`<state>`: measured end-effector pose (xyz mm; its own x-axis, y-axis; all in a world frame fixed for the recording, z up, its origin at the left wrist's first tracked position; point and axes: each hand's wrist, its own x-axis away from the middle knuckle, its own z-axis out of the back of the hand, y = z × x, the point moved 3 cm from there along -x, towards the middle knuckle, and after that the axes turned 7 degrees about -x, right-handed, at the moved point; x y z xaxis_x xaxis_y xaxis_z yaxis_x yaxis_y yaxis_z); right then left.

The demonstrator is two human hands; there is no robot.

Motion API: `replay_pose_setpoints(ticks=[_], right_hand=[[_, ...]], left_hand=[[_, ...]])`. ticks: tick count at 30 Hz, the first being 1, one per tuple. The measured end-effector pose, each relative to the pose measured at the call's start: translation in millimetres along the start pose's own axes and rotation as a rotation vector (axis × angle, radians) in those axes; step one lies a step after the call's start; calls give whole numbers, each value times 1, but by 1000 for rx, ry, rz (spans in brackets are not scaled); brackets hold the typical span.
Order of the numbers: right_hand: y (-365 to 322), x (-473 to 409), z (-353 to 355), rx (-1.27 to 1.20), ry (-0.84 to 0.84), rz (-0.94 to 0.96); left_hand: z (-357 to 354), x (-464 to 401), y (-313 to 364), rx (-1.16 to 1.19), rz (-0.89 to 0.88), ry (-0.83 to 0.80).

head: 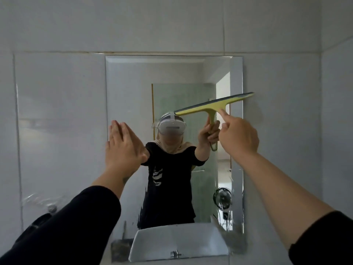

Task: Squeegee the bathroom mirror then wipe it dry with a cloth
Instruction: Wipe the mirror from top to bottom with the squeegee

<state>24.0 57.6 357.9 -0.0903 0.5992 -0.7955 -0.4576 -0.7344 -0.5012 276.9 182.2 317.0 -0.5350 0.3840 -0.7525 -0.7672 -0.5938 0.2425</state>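
Head view: squeegee (pixel 214 105), gripped by the right hand (pixel 237 137) at right of centre, lay tilted against the upper right of the mirror (pixel 131 88). Left hand (pixel 123 146), flat and empty, rested at the mirror's left edge. Squeegeeing was apparently under way; the next move likely called for a steady downward pull. No cloth was visible.

No legible text anywhere.

mirror (pixel 133 88) – 1 | squeegee (pixel 214 106) – 1 | hands – 2: left hand (pixel 122 148), right hand (pixel 238 138) | sleeves – 2
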Motion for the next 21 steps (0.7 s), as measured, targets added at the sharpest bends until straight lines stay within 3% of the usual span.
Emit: replay_pose_setpoints(ticks=[8,12,17,21], right_hand=[[-12,33,-46,-341,100,-115],[-31,49,-82,-503,140,-142],[-60,71,-105,-455,107,-127],[-93,85,-118,-372,14,-2]], left_hand=[[-2,0,-4,43,-33,36],[-6,8,-11,49,-55,133],[-18,32,-27,58,-5,102],[-23,43,-43,44,24,47]])
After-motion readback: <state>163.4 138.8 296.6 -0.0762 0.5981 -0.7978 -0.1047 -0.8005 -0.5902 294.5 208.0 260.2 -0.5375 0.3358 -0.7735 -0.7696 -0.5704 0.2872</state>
